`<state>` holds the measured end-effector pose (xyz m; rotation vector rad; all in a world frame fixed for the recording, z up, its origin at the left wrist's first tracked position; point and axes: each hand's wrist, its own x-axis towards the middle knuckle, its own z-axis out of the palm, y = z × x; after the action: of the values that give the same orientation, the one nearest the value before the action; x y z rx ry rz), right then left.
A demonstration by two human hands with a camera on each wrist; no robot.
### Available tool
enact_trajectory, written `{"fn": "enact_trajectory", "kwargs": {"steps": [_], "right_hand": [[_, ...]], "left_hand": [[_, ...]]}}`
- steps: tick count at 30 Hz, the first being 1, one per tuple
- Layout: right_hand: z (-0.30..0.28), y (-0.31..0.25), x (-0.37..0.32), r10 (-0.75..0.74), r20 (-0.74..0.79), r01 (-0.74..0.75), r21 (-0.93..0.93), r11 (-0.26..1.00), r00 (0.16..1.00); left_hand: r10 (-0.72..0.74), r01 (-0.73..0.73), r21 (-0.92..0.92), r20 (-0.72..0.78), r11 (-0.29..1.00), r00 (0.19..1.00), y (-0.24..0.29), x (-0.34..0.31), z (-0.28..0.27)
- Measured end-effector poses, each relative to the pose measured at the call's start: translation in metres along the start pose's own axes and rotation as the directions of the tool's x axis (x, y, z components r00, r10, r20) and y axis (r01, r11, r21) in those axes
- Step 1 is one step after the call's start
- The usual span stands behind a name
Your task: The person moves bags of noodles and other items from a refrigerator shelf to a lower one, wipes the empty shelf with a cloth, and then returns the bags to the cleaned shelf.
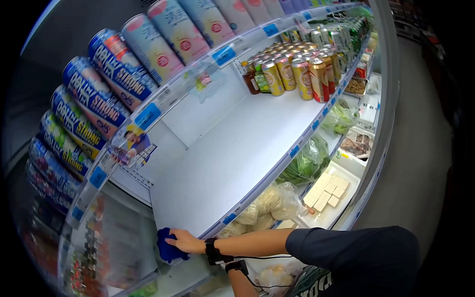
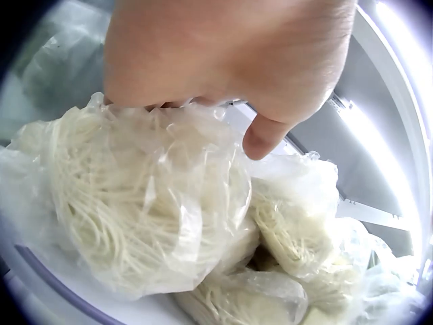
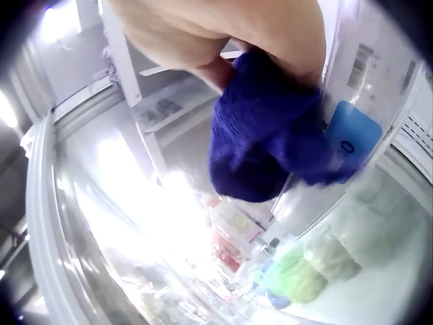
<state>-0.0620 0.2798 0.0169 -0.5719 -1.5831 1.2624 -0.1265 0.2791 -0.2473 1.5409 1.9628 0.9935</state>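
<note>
Bunched in my right hand (image 1: pixel 185 241) is a dark blue cloth (image 1: pixel 170 246), at the near left end of the white shelf (image 1: pixel 232 143). The right wrist view shows the fingers and thumb of this hand (image 3: pixel 237 27) pinching the cloth (image 3: pixel 260 135) beside a blue price tag (image 3: pixel 353 139). In the left wrist view my left hand (image 2: pixel 230 61) is over a clear bag of pale noodles (image 2: pixel 145 203); its thumb points down and its fingertips are hidden behind the bag. The right wrist covers the left hand in the head view.
Yellow cans (image 1: pixel 303 79) and bottles stand at the shelf's far end. Large blue cans (image 1: pixel 118 69) line the shelf above. Below lie bagged greens (image 1: pixel 307 163) and a tray of tofu blocks (image 1: pixel 352 174). A price rail (image 1: pixel 267 184) edges the white shelf.
</note>
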Motion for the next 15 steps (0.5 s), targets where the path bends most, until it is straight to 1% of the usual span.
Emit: {"fn": "enact_trajectory", "kwargs": {"steps": [1, 2, 3, 4, 5, 6, 7, 8, 9, 10, 11, 12, 13, 14, 15], "right_hand": [[-0.003, 0.002, 0.013, 0.226, -0.043, -0.212, 0.215, 0.953, 0.973], [-0.014, 0.003, 0.022, 0.444, -0.026, -0.396, 0.409, 0.822, 0.896], [-0.032, 0.001, 0.029, 0.502, 0.109, -0.419, 0.712, 0.563, 0.858], [-0.064, -0.021, 0.025, 0.491, 0.153, -0.416, 0.766, 0.49, 0.858], [-0.093, -0.03, 0.027, 0.516, 0.099, -0.412, 0.734, 0.539, 0.851], [-0.125, -0.016, 0.035, 0.336, 0.149, -0.313, 0.802, 0.508, 0.93], [-0.165, -0.036, 0.028, 0.335, 0.054, -0.25, 0.777, 0.578, 0.941], [-0.207, -0.055, 0.021, 0.277, -0.067, -0.145, 0.724, 0.675, 0.958], [-0.248, -0.074, 0.011, 0.212, -0.187, -0.047, 0.635, 0.772, 0.959], [-0.29, -0.09, -0.001, 0.106, -0.27, 0.047, 0.506, 0.861, 0.957], [-0.333, -0.093, -0.005, -0.026, -0.416, 0.132, 0.227, 0.965, 0.909], [-0.371, -0.103, -0.016, -0.137, -0.494, 0.102, -0.098, 0.99, 0.859], [-0.399, -0.112, -0.029, -0.277, -0.524, 0.103, -0.336, 0.936, 0.805], [-0.423, -0.119, -0.042, -0.418, -0.519, 0.08, -0.553, 0.829, 0.745], [-0.447, -0.115, -0.053, -0.423, -0.473, -0.046, -0.707, 0.706, 0.773]], "left_hand": [[-0.031, 0.032, -0.008, 0.065, 0.999, 0.997, -0.003, -0.002, -0.004], [-0.077, 0.08, -0.017, 0.132, 0.997, 0.988, -0.003, 0.001, -0.008], [-0.128, 0.134, -0.019, 0.199, 0.991, 0.972, 0.0, 0.002, -0.015], [-0.177, 0.184, 0.0, 0.264, 0.983, 0.948, 0.011, 0.004, -0.025], [-0.011, 0.016, -0.064, 0.086, 0.998, 0.996, 0.015, -0.003, -0.018], [0.14, -0.151, -0.097, -0.113, 0.984, 0.984, 0.021, -0.01, -0.022], [0.112, -0.122, -0.083, -0.117, 0.989, 0.987, 0.029, -0.017, -0.027], [0.09, -0.099, -0.065, -0.124, 0.993, 0.988, 0.038, -0.018, -0.033], [0.099, -0.128, -0.264, -0.121, 0.956, 0.988, 0.041, -0.016, -0.036], [0.111, -0.152, -0.445, -0.118, 0.882, 0.987, 0.036, -0.012, -0.041], [-0.008, -0.012, -0.34, -0.058, 0.94, 0.998, -0.009, 0.014, -0.045], [-0.227, 0.211, -0.45, 0.019, 0.868, 0.974, 0.056, -0.004, -0.061], [-0.248, 0.228, -0.405, 0.002, 0.885, 0.969, 0.057, 0.004, -0.065], [-0.21, 0.188, -0.328, -0.033, 0.926, 0.977, 0.046, 0.016, -0.064], [-0.166, 0.146, -0.232, -0.067, 0.962, 0.984, 0.037, 0.023, -0.064]]}}
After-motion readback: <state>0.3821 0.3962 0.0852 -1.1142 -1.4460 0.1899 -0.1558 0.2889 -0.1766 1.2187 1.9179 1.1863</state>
